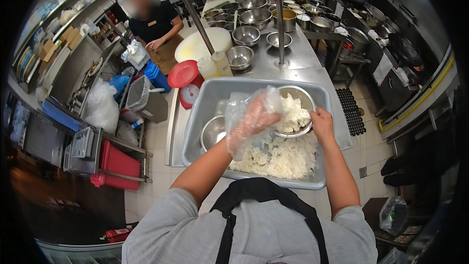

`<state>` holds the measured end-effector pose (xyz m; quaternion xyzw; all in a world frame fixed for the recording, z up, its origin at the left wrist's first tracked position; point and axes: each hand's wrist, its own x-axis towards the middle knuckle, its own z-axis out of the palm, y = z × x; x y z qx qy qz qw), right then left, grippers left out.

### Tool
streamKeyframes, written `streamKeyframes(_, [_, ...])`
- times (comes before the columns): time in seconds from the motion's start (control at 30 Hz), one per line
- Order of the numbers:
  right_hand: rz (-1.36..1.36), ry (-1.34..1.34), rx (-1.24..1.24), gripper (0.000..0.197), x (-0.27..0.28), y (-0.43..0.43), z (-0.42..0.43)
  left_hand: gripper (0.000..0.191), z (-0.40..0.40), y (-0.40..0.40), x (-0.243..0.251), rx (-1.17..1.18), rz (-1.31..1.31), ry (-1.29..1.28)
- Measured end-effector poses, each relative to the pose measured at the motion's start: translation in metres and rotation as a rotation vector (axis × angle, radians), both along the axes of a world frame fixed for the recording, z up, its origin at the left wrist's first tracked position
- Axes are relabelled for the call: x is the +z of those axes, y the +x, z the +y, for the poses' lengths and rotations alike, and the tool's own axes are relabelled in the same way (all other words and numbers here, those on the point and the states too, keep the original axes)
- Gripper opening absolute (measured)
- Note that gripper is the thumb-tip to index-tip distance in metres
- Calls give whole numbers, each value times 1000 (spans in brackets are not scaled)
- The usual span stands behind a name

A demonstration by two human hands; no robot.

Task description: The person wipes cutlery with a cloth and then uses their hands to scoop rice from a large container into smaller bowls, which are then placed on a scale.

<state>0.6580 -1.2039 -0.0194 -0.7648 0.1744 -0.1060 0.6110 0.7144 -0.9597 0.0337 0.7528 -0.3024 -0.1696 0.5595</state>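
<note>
My right hand (pixel 322 124) grips the right rim of a stainless steel mixing bowl (pixel 307 97), tilted over a grey plastic tub (pixel 194 121). White cooked rice (pixel 293 113) fills much of this bowl. At its left side is my left hand (pixel 256 113), in a loose clear plastic glove (pixel 236 117). Its fingertips reach the rice, but blur and plastic hide whether they hold any. Loose rice (pixel 282 161) covers the near right part of the tub's floor. A second steel bowl (pixel 212 132) rests at the tub's left, partly behind my left forearm.
Left of the tub are a red kitchen scale (pixel 185 80) and two squeeze bottles (pixel 214 66). A shelf post (pixel 281 25) rises from the steel counter (pixel 304 58). Several steel bowls (pixel 246 36) stand behind. A person (pixel 154 25) is beside a round white cutting board (pixel 198 40).
</note>
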Motion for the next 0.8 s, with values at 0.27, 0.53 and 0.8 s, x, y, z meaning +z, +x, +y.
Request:
streamKeyframes(0.27, [-26,139,-38,23,4,-3,7,87,-25,-7,-64,129,-623,-25])
streamKeyframes(0.53, [-56,133,-14,23,4,-8,24,70,-23,12,-37,-67,-216,-164])
streamKeyframes(0.8, [-100,91,-26,25,-3,-5,19,66,-27,-9,-41,103,-828,715])
